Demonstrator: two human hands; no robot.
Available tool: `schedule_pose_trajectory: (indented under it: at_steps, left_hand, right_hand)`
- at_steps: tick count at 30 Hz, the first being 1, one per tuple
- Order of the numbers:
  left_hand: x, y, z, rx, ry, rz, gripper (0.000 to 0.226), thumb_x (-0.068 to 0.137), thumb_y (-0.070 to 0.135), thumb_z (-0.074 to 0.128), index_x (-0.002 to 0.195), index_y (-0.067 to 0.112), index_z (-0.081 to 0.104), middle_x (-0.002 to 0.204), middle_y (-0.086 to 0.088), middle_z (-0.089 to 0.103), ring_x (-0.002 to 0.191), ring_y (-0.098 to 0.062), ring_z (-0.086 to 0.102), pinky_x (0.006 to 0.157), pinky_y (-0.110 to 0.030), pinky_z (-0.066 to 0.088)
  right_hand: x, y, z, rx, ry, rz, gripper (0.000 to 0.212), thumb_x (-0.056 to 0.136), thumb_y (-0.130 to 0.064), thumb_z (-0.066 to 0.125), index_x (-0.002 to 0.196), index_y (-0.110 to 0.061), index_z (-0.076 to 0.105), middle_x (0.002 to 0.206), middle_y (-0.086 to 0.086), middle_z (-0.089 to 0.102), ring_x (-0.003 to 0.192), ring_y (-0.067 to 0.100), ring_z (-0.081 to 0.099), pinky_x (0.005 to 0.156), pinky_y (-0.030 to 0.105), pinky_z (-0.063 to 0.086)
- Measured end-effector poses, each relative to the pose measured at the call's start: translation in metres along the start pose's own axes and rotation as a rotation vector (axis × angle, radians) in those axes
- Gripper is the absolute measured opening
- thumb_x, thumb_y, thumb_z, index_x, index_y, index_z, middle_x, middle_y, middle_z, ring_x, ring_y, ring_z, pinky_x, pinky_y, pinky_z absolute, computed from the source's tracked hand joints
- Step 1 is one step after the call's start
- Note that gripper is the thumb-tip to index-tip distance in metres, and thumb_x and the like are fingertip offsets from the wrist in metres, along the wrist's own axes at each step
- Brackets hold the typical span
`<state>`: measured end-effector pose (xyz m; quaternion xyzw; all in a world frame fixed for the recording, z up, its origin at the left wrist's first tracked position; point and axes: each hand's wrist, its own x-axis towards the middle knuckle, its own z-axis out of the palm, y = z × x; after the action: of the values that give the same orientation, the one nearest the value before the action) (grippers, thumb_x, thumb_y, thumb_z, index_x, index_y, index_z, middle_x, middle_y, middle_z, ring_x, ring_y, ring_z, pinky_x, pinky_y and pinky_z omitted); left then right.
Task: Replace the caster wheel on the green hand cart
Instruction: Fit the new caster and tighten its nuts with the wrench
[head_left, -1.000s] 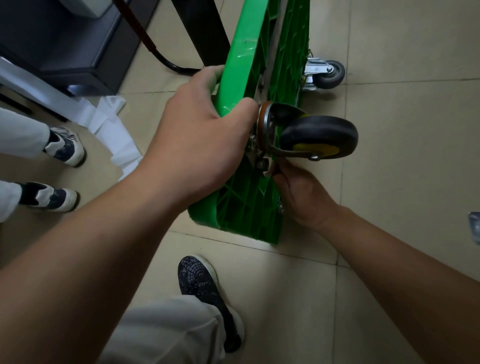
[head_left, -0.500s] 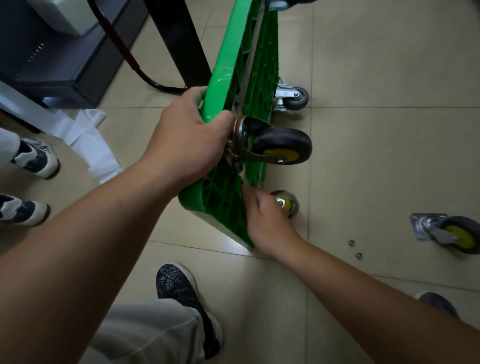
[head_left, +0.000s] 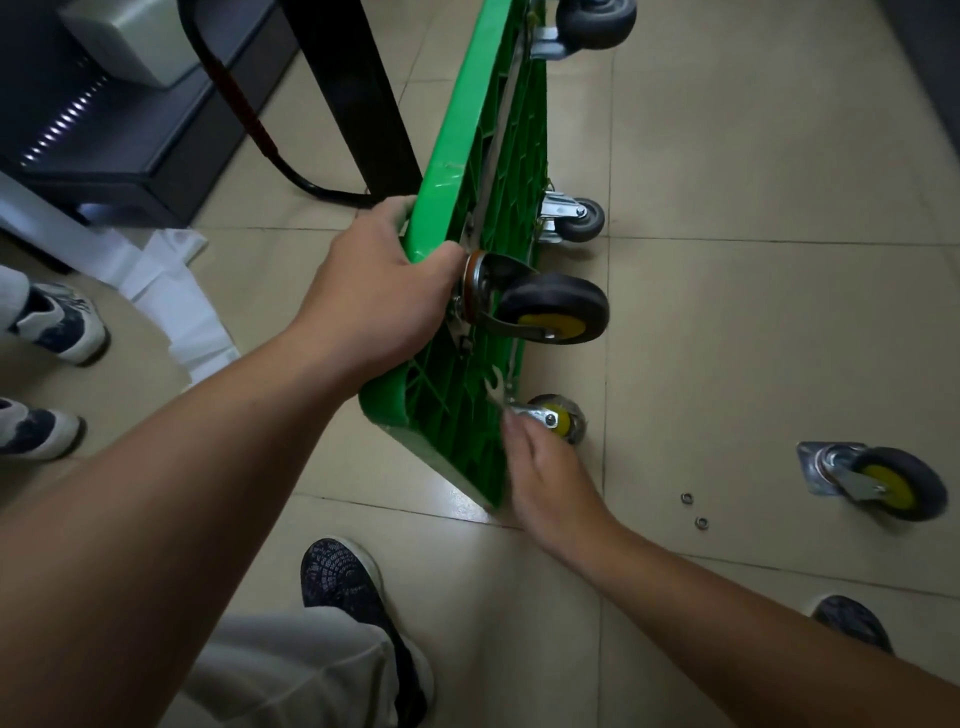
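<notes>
So the green cart (head_left: 457, 145) is tipped up on its side on the tile floor (head_left: 753, 338), with its ribbed plastic underside facing right. Left hand (head_left: 379, 291) is clamped over the top edge, thumb right beside the mounting plate of the big caster (head_left: 553, 309), which has a black rubber tyre, yellow hub and metal fork. Right hand (head_left: 550, 478) is lower down by the bottom corner, fingers curled on a small silver wrench (head_left: 493, 389), though it's blurry. A loose caster (head_left: 883, 486) lies well off to the right, two little metal rings (head_left: 687, 498) near it.
</notes>
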<state>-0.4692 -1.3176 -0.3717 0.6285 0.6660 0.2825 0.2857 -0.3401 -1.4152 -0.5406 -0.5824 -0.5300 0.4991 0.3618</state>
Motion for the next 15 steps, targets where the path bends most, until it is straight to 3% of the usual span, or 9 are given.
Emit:
schedule_pose_trajectory:
  at_steps: [2, 5, 7, 9, 12, 15]
  left_hand:
    - [0.001, -0.001, 0.000, 0.012, 0.004, 0.006, 0.031, 0.092, 0.035, 0.063, 0.122, 0.037, 0.060, 0.087, 0.013, 0.066, 0.066, 0.000, 0.066, 0.055, -0.021, 0.049]
    - [0.002, -0.003, 0.001, 0.020, 0.008, 0.011, 0.031, 0.092, 0.034, 0.063, 0.123, 0.034, 0.062, 0.086, 0.012, 0.067, 0.065, 0.003, 0.066, 0.048, -0.014, 0.045]
    - [0.002, -0.004, 0.001, 0.026, 0.008, 0.018, 0.032, 0.092, 0.033, 0.063, 0.124, 0.033, 0.063, 0.085, 0.012, 0.067, 0.066, 0.005, 0.065, 0.046, -0.010, 0.043]
    - [0.001, -0.005, 0.000, 0.021, 0.010, 0.025, 0.034, 0.093, 0.032, 0.063, 0.127, 0.034, 0.063, 0.084, 0.013, 0.067, 0.068, 0.008, 0.065, 0.047, -0.008, 0.042]
    - [0.001, -0.005, 0.001, 0.024, 0.009, 0.037, 0.033, 0.094, 0.031, 0.063, 0.126, 0.034, 0.063, 0.082, 0.017, 0.066, 0.069, 0.012, 0.063, 0.047, -0.005, 0.041]
    - [0.002, -0.007, 0.001, 0.011, 0.008, 0.042, 0.028, 0.093, 0.028, 0.063, 0.121, 0.034, 0.065, 0.072, 0.024, 0.065, 0.067, 0.011, 0.063, 0.048, -0.005, 0.041]
  right_hand:
    - [0.010, 0.014, -0.008, -0.123, 0.063, -0.136, 0.042, 0.099, -0.064, 0.025, 0.083, -0.033, 0.048, 0.073, -0.013, 0.056, 0.065, 0.006, 0.053, 0.055, 0.022, 0.040]
    - [0.036, 0.022, -0.014, -0.274, 0.100, -0.342, 0.026, 0.101, -0.048, 0.032, 0.084, -0.031, 0.043, 0.067, -0.018, 0.042, 0.065, 0.000, 0.045, 0.054, 0.022, 0.031]
    - [0.051, 0.024, -0.015, -0.317, 0.099, -0.438, 0.033, 0.101, -0.040, 0.036, 0.088, -0.015, 0.052, 0.077, -0.009, 0.049, 0.069, 0.005, 0.042, 0.060, 0.031, 0.034]
    - [0.066, 0.025, -0.016, -0.350, 0.100, -0.507, 0.039, 0.101, -0.036, 0.039, 0.093, -0.003, 0.058, 0.085, 0.007, 0.057, 0.077, 0.021, 0.051, 0.065, 0.036, 0.041]
    - [0.083, 0.025, -0.015, -0.382, 0.138, -0.563, 0.039, 0.099, -0.032, 0.043, 0.098, 0.002, 0.062, 0.093, 0.018, 0.062, 0.085, 0.034, 0.055, 0.071, 0.037, 0.043]
    - [0.100, 0.025, -0.012, -0.412, 0.143, -0.580, 0.044, 0.098, -0.033, 0.043, 0.104, 0.004, 0.066, 0.100, 0.023, 0.066, 0.092, 0.042, 0.060, 0.076, 0.047, 0.049]
